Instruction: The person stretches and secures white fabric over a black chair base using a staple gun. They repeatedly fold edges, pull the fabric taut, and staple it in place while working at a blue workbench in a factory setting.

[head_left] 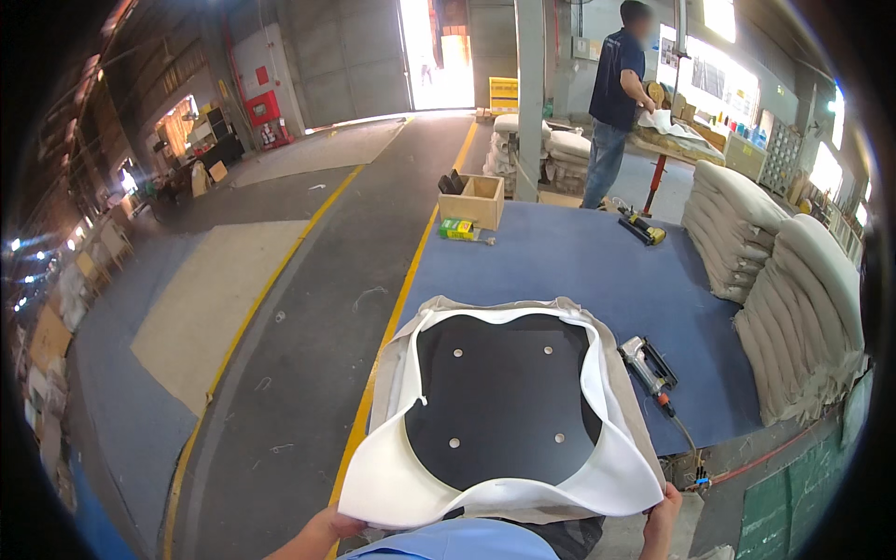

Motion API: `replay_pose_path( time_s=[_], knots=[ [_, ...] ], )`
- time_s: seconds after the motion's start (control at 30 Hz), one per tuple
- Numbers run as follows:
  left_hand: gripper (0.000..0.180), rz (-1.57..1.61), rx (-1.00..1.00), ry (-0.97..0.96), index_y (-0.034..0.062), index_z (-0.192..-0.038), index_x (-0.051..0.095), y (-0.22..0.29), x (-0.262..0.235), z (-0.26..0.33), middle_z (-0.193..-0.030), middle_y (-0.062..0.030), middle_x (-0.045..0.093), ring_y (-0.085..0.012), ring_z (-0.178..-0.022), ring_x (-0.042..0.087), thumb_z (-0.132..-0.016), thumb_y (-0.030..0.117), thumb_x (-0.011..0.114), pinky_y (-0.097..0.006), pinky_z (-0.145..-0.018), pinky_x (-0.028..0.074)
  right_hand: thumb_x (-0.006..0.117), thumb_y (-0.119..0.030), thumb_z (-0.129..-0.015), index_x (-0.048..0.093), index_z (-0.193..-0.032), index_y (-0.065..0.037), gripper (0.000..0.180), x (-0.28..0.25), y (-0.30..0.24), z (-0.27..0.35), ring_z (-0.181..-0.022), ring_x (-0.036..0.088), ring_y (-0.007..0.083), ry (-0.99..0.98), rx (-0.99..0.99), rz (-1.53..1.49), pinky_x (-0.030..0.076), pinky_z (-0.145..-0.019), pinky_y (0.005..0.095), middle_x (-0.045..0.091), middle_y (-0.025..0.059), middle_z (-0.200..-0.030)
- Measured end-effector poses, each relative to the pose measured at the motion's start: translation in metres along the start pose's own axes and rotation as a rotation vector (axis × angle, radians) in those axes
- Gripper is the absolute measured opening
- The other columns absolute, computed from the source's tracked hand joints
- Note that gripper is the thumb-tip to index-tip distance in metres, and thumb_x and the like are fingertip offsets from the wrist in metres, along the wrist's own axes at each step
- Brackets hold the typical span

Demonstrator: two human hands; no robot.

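At the near edge, the corners of a white foam sheet (397,476) are held by both hands: the near left corner is pinched in the left hand (343,525), the near right one in the right hand (665,509). Whether the beige fabric (628,397) beneath is also caught cannot be told, as the fingertips are partly hidden. The foam's near edge is stretched crosswise between the hands. Straight ahead and midway between them, a black panel (509,401) with four holes is framed by the foam; no clear long axis is shown by it, and neither hand is plainly nearer. All three layers are carried at the near end of the blue table (551,257). Just to their right, a silver-and-black nail gun (649,364) is laid, its hose attached. Farther off, grey cushions (807,317) are stacked at right, and a wooden box (471,201) is set at the far left corner. Beyond, white material (661,121) is handled by a co-worker (611,103).
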State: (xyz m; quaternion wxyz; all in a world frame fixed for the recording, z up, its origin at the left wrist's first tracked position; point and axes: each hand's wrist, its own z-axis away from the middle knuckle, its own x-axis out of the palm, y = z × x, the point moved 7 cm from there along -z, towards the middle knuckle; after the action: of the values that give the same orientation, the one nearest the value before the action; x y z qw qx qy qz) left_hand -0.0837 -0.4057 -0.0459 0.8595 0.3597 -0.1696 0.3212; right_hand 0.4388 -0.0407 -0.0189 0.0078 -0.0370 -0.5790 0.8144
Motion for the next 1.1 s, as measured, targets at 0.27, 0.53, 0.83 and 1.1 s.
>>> replay_pose_path(
  time_s=[0.27,0.53,0.83,1.1],
  knots=[
    [0.029,-1.251,0.02,0.655,0.0085,-0.119,0.076,0.155,-0.071,0.015,-0.119,-0.0144,0.077,-0.0286,-0.108,0.074,-0.097,0.026,0.069,-0.042,-0.092,0.058,0.069,-0.005,-0.094,0.07,-0.088,0.001,0.009,0.0,-0.068,-0.035,-0.064,0.055,0.0078,-0.058,-0.355,0.733,0.044,-0.059,0.0266,0.063,-0.0004,-0.071],
    [0.047,-1.246,0.837,0.635,0.0093,-0.143,0.061,0.376,0.047,-0.15,-0.139,-0.0187,0.067,-0.0343,-0.129,0.064,-0.099,0.026,0.068,-0.043,-0.111,0.049,0.076,-0.005,-0.092,0.075,-0.106,0.0,0.014,0.259,-0.165,-0.067,-0.088,0.075,0.0228,-0.345,-0.683,0.67,0.059,-0.078,0.0345,0.075,0.014,-0.096],
    [0.065,-1.706,0.472,0.365,0.0098,-0.153,0.052,0.437,0.117,-0.284,-0.143,-0.0209,0.064,-0.0386,-0.135,0.059,-0.096,0.032,0.073,-0.045,-0.115,0.046,0.075,-0.013,-0.092,0.074,-0.112,-0.007,0.021,0.441,-0.204,-0.041,-0.1,0.069,0.0361,-0.855,-0.911,0.896,0.056,-0.088,0.046,0.072,0.0145,-0.101],
    [0.051,-1.711,0.424,0.318,0.012,-0.143,0.065,0.453,0.09,-0.307,-0.138,-0.0165,0.07,-0.0348,-0.129,0.065,-0.092,0.006,0.061,-0.046,-0.109,0.052,0.072,-0.009,-0.088,0.066,-0.132,-0.008,0.044,0.52,-0.182,-0.117,-0.125,0.06,0.0396,-0.654,-1.04,0.965,0.047,-0.106,0.0532,0.069,0.0179,-0.123]
  ],
)
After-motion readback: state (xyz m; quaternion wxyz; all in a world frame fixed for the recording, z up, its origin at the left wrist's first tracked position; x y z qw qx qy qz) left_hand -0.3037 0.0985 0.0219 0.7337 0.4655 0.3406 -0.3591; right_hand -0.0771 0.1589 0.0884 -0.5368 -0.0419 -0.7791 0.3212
